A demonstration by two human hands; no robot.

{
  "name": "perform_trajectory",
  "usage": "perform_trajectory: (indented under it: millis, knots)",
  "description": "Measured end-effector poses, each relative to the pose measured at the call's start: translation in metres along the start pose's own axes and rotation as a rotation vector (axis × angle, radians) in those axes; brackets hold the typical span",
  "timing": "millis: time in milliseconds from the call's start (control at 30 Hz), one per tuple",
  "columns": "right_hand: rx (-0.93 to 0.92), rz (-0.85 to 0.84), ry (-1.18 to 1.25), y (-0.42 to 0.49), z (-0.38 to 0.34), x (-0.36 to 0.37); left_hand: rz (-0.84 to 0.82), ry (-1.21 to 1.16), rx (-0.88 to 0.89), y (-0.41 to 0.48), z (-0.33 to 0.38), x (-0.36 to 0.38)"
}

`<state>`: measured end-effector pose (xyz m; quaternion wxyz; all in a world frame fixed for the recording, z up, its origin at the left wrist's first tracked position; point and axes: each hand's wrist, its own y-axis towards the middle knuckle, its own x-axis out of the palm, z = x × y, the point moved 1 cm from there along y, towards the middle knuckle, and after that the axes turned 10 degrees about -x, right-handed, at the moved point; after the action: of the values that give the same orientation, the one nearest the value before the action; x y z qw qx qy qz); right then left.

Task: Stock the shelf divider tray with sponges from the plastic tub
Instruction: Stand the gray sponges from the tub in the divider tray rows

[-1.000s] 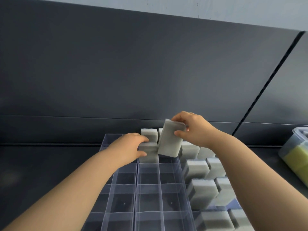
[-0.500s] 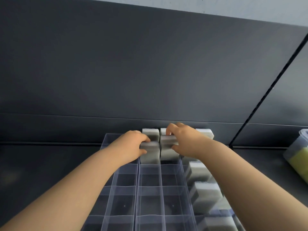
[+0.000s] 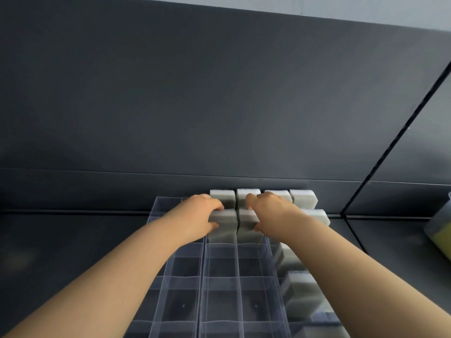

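1. Left hand [image 3: 201, 214] grips left sponge [image 3: 225, 228], with the fingers curled over its top and the thumb on its near face. Right hand [image 3: 271, 211] pinches right sponge [image 3: 247, 230] the same way.
2. Both sponges stand upright, touching side by side, in the second row of the divider tray [image 3: 203, 276], middle columns.
3. Step, as judged: seating the pair. Press straight down and evenly until the tops sit level with the back-row sponges [image 3: 302, 198]. Keep each sponge on its own side of the divider and release only once it sits square.
4. Right-column sponges [image 3: 302, 296] are already in; the right forearm hides part of them.
5. Plastic tub [image 3: 436, 223] sits at the far right on the tabletop [image 3: 61, 240], well apart from the tray, with yellow contents showing.
6. Risks: the thin clear walls may catch a sponge corner, and the back panel [image 3: 219, 93] stands close behind the tray.
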<state>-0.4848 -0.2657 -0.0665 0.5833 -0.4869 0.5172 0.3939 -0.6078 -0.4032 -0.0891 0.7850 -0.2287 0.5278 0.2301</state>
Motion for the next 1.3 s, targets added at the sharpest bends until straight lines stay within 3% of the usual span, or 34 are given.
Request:
perform_trajectory:
  millis: [367, 633, 867, 1133, 1300]
  knots:
    - [-0.015, 0.064, 0.098, -0.004, 0.006, -0.003, 0.052, -0.003, 0.038, -0.009, 0.007, -0.007]
    - [-0.154, 0.548, 0.274, -0.037, 0.025, -0.049, 0.432, 0.091, 0.168, -0.039, 0.038, -0.053]
    - [-0.205, 0.737, 0.506, -0.065, 0.035, -0.058, 0.709, 0.08, 0.234, -0.075, 0.07, -0.06]
    - [-0.096, 0.639, 0.551, -0.114, 0.01, -0.028, 0.646, -0.001, 0.208, -0.135, 0.072, -0.023]
    - [-0.035, 0.852, 0.659, -0.163, -0.061, -0.002, 0.58, -0.018, 0.27, -0.193, 0.05, -0.002]
